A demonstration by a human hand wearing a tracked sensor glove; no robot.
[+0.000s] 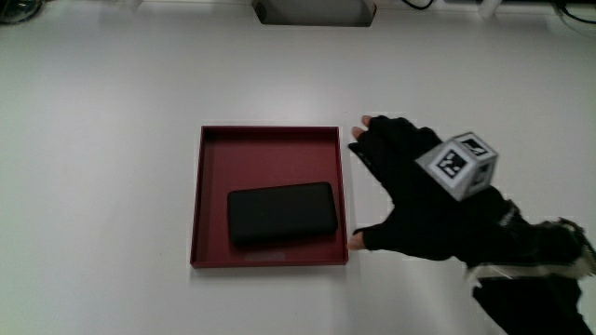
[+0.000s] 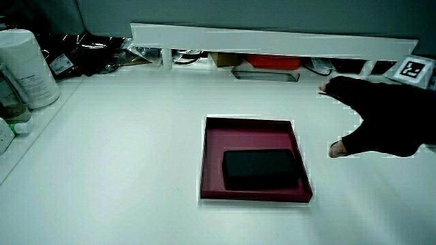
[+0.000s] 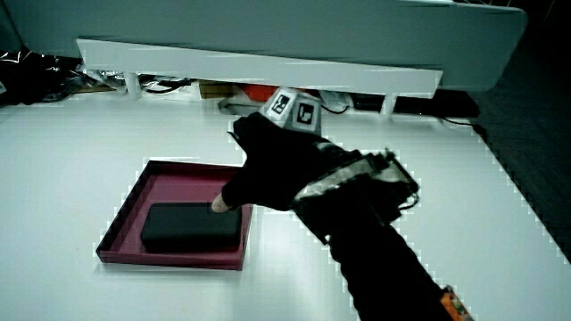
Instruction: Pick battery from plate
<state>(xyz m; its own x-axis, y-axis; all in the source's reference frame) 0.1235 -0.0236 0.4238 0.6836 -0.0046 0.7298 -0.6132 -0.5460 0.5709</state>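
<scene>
A flat black battery (image 1: 281,212) lies in a square dark red plate (image 1: 212,149), in the part of it nearer to the person. In both side views the battery (image 2: 262,168) (image 3: 191,226) rests on the plate (image 2: 240,133) (image 3: 152,187). The hand (image 1: 410,191) in its black glove hovers over the white table just beside the plate, fingers spread and holding nothing. Its thumb tip reaches the plate's rim near the battery. A patterned cube (image 1: 458,164) sits on the back of the hand (image 2: 381,119) (image 3: 272,165).
A low white partition (image 2: 272,37) runs along the table's edge farthest from the person, with cables and small items under it. A white cylindrical container (image 2: 27,68) stands at the table's edge in a side view.
</scene>
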